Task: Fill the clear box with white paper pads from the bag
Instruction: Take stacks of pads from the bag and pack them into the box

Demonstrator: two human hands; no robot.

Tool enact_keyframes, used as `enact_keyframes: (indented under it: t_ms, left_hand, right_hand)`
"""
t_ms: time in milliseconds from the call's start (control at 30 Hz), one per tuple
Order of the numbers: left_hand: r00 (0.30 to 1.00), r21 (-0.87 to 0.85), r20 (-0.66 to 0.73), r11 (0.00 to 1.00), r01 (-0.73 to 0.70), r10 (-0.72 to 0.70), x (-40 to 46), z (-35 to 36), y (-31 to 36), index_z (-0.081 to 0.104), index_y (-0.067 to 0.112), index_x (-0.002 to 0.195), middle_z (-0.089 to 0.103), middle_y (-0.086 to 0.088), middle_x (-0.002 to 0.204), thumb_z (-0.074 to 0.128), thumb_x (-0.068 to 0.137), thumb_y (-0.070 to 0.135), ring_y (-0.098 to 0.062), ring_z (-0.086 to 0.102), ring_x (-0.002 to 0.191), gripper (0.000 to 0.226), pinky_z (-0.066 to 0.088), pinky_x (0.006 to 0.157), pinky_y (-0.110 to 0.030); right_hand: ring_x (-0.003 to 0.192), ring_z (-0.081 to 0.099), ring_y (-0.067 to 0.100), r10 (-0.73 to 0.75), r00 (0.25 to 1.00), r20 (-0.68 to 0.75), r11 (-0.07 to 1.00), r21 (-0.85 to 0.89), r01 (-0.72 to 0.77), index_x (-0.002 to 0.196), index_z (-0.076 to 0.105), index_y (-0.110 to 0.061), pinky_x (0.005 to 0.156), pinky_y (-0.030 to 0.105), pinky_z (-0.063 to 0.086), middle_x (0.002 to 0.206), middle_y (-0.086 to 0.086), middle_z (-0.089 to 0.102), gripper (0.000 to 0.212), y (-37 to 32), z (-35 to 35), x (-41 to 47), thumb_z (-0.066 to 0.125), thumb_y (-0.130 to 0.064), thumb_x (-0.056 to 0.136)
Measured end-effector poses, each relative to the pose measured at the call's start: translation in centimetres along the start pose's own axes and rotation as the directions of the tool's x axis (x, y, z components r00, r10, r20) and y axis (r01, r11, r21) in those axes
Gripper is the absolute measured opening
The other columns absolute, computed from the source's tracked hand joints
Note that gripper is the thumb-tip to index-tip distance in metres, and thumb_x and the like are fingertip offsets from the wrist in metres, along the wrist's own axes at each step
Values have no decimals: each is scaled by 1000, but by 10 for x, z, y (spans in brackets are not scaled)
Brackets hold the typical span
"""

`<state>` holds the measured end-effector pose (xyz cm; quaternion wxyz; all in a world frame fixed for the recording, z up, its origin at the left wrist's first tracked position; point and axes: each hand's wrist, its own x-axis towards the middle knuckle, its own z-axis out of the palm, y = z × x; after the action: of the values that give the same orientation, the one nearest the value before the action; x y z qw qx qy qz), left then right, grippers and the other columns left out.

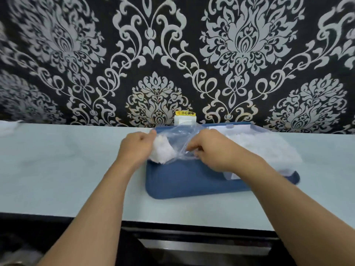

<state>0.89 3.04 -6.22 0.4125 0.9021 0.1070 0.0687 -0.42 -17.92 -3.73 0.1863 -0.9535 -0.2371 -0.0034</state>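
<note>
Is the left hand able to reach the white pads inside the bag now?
Probably yes. The left hand already holds the white pads at the mouth of the clear bag, while the right hand pinches the film. Only thin plastic lies around them.

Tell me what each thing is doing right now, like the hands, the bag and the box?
Left hand: holds white paper pads at the bag's mouth.
Right hand: pinches the clear plastic bag.
Clear plastic bag: open, crumpled, held up between both hands.
Clear box: lies on the blue tray, white pads inside.
Blue tray: flat on the counter, under bag and box.
</note>
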Motion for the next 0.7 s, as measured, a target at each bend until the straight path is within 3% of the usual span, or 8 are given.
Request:
enact_keyframes:
  t_ms: [100,167,233,333,400,467,533,700]
  left_hand:
    - [994,-5,-2,994,-105,105,-1,7,-7,71,1,83,72,-14,87,52,100,30,-31,64,86,38,44,69,-33]
    - [993,-61,-25,991,-115,114,-1,6,-9,72,3,81,72,-9,80,55,98,24,-25,64,80,32,43,65,-28]
    - [995,-159,30,983,-87,93,-3,6,-8,78,11,86,71,0,78,59,96,21,-16,62,75,24,48,70,-27]
    - [995,-350,100,937,15,21,-6,6,-2,79,19,84,71,4,77,64,95,22,-15,62,74,19,51,75,-28]
    - [990,-460,136,882,97,-38,-7,8,2,78,19,77,72,2,73,66,94,22,-18,62,72,21,53,73,-32]
    - [980,-542,180,823,172,-87,-7,10,6,78,17,79,74,-1,76,67,94,21,-21,64,74,19,58,80,-40]
    - [973,-596,200,774,215,-116,-7,10,10,77,16,86,75,-5,86,67,94,20,-22,65,78,13,58,82,-40]
    - [979,-634,140,746,204,-149,-8,19,14,78,20,82,76,-1,86,69,92,19,-17,67,77,12,56,74,-31]
  right_hand:
    - [66,56,-2,-8,1000,16,992,126,6,107,76,-17,60,10,39,77,-17,60,27,-5,3,6,59,-3,91]
    - [54,54,-3,4,1000,20,981,195,-8,101,75,-11,55,12,43,68,-12,60,21,-6,7,11,61,-2,90]
    - [60,58,3,56,998,-22,973,223,-50,96,76,-7,64,24,52,75,-1,68,19,-5,14,13,62,2,88]
    - [75,64,10,160,985,-62,948,287,-136,84,78,-9,70,23,49,87,2,74,27,-1,18,11,58,9,81]
    - [68,64,6,235,972,-29,821,540,-182,87,75,-9,63,18,51,80,-1,72,26,0,18,7,60,12,83]
    - [63,65,12,293,955,37,550,811,-200,97,71,-1,59,22,56,82,7,68,20,-2,16,5,61,13,88]
    - [57,65,16,330,940,81,376,902,-210,95,69,-1,54,24,57,82,10,67,15,-5,13,5,68,11,87]
    - [43,58,6,354,923,149,345,897,-277,108,71,-6,41,18,46,80,5,69,26,-8,10,2,78,-3,83]
